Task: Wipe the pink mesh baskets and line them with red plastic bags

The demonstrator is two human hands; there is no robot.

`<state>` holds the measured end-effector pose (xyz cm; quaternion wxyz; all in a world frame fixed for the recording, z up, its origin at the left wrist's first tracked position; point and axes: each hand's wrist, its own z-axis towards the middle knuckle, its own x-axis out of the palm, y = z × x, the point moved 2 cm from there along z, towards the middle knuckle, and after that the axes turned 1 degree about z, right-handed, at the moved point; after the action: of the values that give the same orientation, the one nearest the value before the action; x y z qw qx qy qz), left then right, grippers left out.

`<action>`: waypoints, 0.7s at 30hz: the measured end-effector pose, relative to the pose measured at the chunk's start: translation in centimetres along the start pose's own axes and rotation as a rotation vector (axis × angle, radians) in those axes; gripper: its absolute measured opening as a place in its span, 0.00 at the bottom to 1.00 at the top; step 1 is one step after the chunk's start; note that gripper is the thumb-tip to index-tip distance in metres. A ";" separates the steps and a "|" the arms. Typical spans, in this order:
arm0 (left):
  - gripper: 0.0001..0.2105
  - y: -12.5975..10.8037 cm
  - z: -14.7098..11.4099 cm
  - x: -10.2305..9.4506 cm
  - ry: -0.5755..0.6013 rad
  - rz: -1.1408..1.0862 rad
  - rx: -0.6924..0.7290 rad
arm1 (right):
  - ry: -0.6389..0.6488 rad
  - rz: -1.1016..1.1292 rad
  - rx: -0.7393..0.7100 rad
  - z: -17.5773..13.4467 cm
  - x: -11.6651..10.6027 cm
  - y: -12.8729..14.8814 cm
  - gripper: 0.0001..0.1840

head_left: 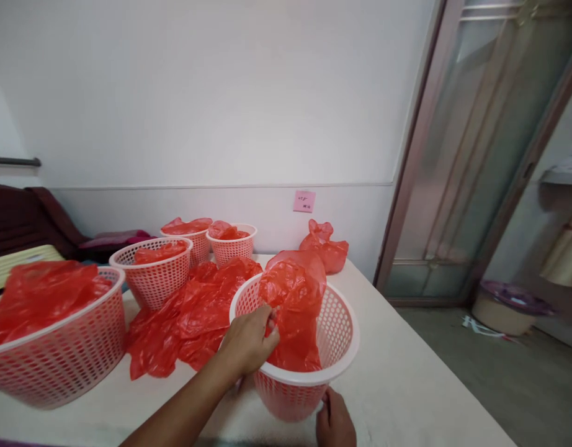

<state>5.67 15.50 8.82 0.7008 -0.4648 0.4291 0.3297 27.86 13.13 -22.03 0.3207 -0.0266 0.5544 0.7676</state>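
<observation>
A pink perforated plastic basket (pixel 339 332) stands near the front of the table, tilted slightly toward me. Inside it, a crumpled red plastic bag (pixel 295 310) rises above the rim. My left hand (pixel 251 338) reaches over the near left rim, its fingers closed on the edge of that bag; the fingertips are partly hidden. Low on the basket's right side, my right hand (pixel 335 419) has its fingers curled against the wall, gripping it. Left of the basket, a heap of loose red plastic bags (pixel 197 316) lies spread on the table.
Several more pink baskets with red bags stand left and behind, including a large basket (pixel 67 363) and a smaller basket (pixel 160 276). A tied red bag (pixel 326 245) sits by the wall, under a pink note (pixel 304 201). The white table (pixel 407 372) ends at right, near a sliding door (pixel 453 155).
</observation>
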 end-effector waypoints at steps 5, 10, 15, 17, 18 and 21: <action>0.18 0.1 0.1 -0.1 0.063 0.030 0.078 | 0.003 0.136 0.165 0.0 -0.7 1.1 0.20; 0.15 0.0 0.0 -0.3 0.083 0.060 0.144 | -0.010 0.147 0.236 -0.3 -1.5 2.4 0.20; 0.13 0.3 0.1 0.0 0.060 0.069 0.140 | 0.019 0.211 0.281 -0.3 -2.8 3.8 0.17; 0.12 0.5 0.1 0.3 0.059 0.073 0.139 | 0.020 0.238 0.292 -0.3 -3.6 5.0 0.17; 0.12 0.5 0.2 0.4 0.058 0.076 0.141 | 0.011 0.264 0.294 -0.3 -4.2 5.9 0.17; 0.11 0.6 0.2 0.6 0.055 0.086 0.142 | -0.056 0.378 0.234 -0.3 -6.9 10.8 0.20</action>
<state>5.44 15.97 8.07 0.7053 -0.4037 0.4901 0.3153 27.59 7.77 -10.45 0.1874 0.1362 0.6257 0.7449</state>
